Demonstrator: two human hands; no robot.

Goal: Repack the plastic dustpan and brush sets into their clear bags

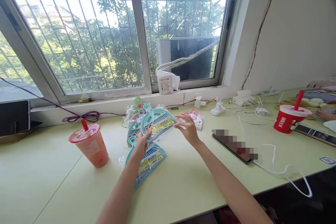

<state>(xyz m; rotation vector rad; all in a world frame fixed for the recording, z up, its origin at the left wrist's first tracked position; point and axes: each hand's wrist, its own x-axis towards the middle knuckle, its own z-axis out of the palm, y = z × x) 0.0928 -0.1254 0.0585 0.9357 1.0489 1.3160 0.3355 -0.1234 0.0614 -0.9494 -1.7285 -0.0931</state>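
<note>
My left hand (pixel 143 141) grips a plastic-wrapped mini dustpan and brush set (pixel 159 122) by its lower left edge. The set is light blue with a yellow label and is held tilted above the table. At its right corner, the fingers of my right hand (pixel 187 127) are bent together on the wrapper's edge. Another blue dustpan set (pixel 151 162) lies on the table beneath, partly covered by my left forearm. Behind the held one is a pile of wrapped sets (pixel 133 126), some with green and pink handles.
A pink drink cup (pixel 91 145) stands left; a red cup (pixel 291 117) stands right. A phone (pixel 233 147) with a white cable lies right of my forearm. A pink packet (pixel 195 119), chargers (pixel 217 107) and a tissue pack (pixel 166 83) are toward the window. Another person's hand (pixel 327 114) shows far right.
</note>
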